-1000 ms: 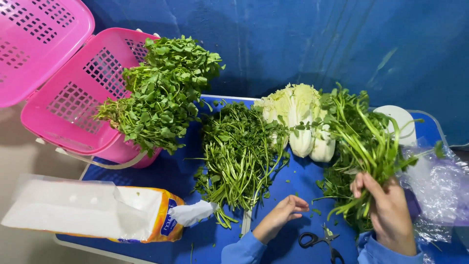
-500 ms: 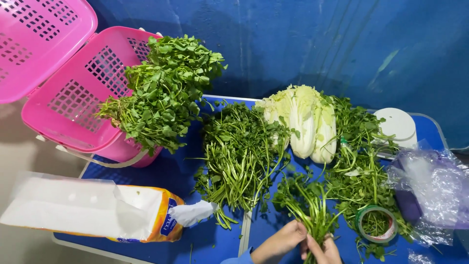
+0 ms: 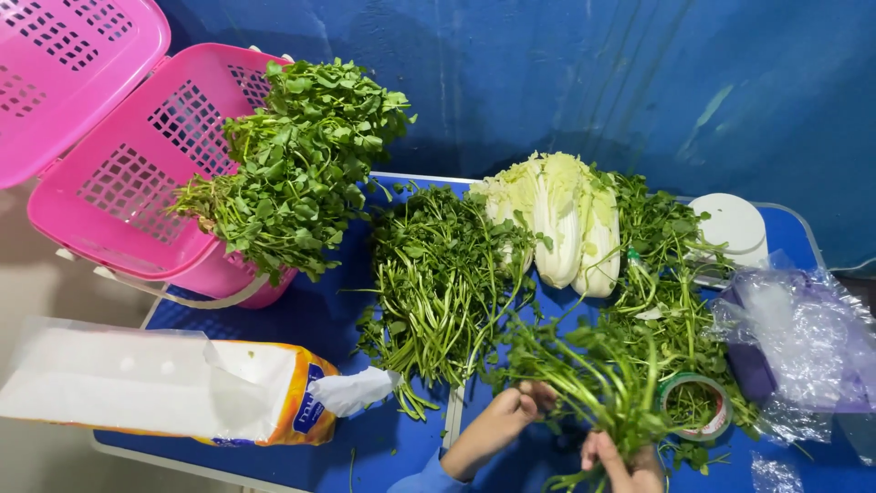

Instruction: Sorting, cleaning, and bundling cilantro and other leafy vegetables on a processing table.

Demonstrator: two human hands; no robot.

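At the bottom edge, my left hand pinches the stems of a small bunch of leafy green herbs. Lower down, my right hand grips the same bunch, partly cut off by the frame. The bunch lies over the blue table, just right of a large pile of green stems. Behind it sits a pale napa cabbage. More loose greens spread to the right. A roll of tape lies beside my right hand.
A pink plastic basket with an open lid stands at the left, a leafy bunch resting on it. A tissue pack lies at front left. A white round lid and crumpled clear plastic bags sit at right.
My hands have drawn a bunch of herbs from the right-hand pile toward the table's front edge. The left hand has shifted left along the stems. The scissors seen earlier are hidden.
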